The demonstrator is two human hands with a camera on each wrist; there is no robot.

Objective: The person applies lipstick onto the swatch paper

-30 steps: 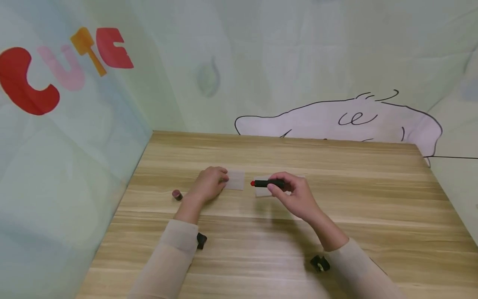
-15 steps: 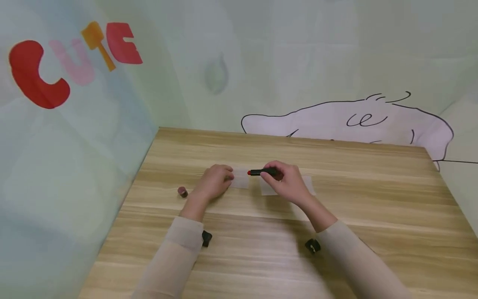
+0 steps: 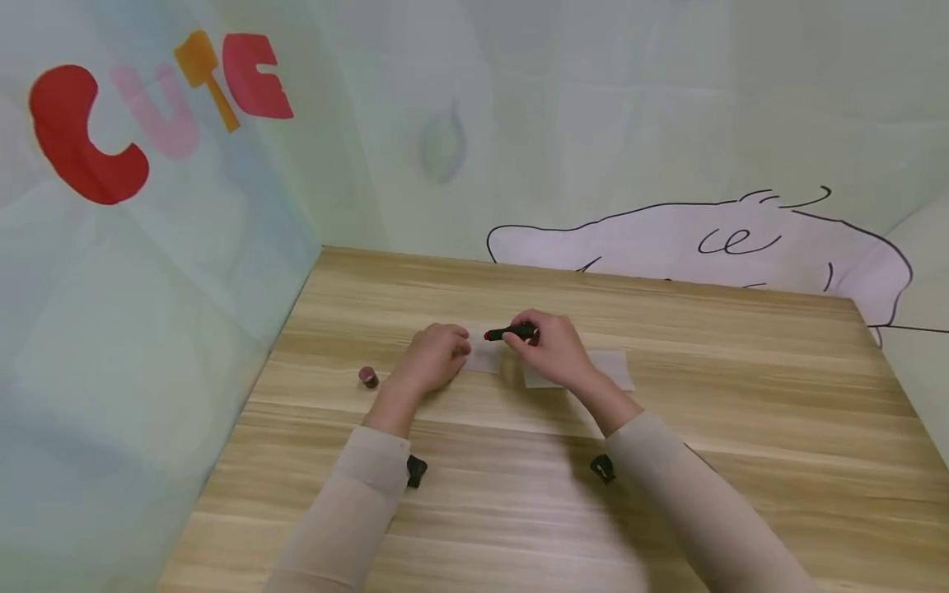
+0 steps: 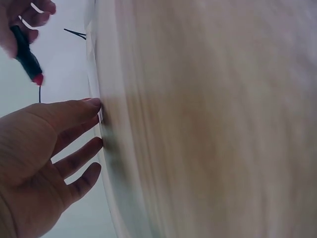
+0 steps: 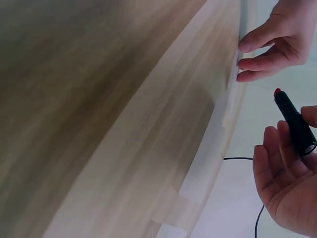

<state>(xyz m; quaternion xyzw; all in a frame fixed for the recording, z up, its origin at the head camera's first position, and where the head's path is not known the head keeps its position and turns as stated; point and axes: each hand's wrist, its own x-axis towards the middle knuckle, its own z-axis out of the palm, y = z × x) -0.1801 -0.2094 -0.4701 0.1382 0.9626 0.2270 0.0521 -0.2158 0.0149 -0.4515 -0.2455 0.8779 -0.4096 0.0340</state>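
My right hand (image 3: pixel 554 350) holds a black-tubed lipstick (image 3: pixel 507 333) between thumb and fingers, its red tip pointing left. In the right wrist view the lipstick (image 5: pixel 293 119) is held above the table, apart from the surface. A thin whitish paper (image 3: pixel 483 357) lies under and beside the fingertips of my left hand (image 3: pixel 433 358), whose fingers touch it on the table. The lipstick's tip hovers over this paper; whether it touches cannot be told from the head view. A second whitish paper (image 3: pixel 614 369) lies to the right, partly covered by my right hand.
A small dark reddish cap (image 3: pixel 368 377) lies on the wooden table (image 3: pixel 504 511) left of my left hand. Black devices (image 3: pixel 417 471) sit at both wrists. A printed cloth wall (image 3: pixel 385 165) rises behind the table and on its left.
My right hand has moved left and away from me with the lipstick, from over the right paper to over the left one. The left hand stays on its paper; the view has shifted slightly.
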